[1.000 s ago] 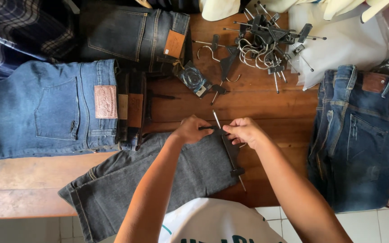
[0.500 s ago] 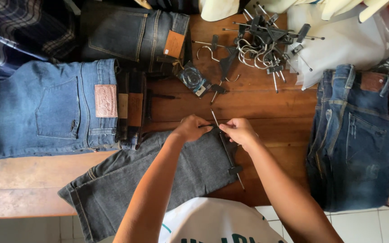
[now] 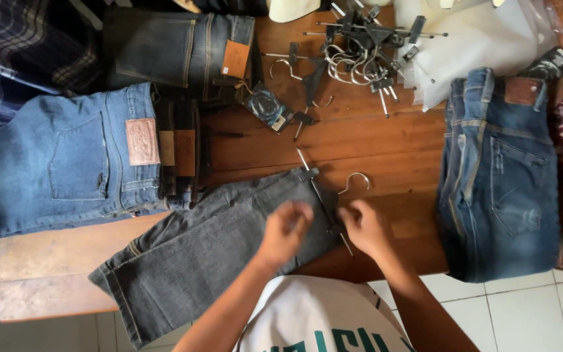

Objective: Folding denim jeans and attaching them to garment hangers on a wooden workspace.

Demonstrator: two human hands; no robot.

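Dark grey folded denim jeans (image 3: 210,251) on a metal clip hanger (image 3: 324,195), lying at the near edge of the brown wooden table (image 3: 373,140).

Left hand (image 3: 286,229) rests on the grey denim, fingers curled, blurred; grip cannot be told. Right hand (image 3: 363,227) pinches the hanger's lower clip. One grey pair; one blue stack (image 3: 66,163) left; one dark folded pair (image 3: 177,45) behind; one faded blue pair (image 3: 500,176) right; one heap of spare hangers (image 3: 360,49).

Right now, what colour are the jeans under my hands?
Dark grey jeans, clearest in the head view.
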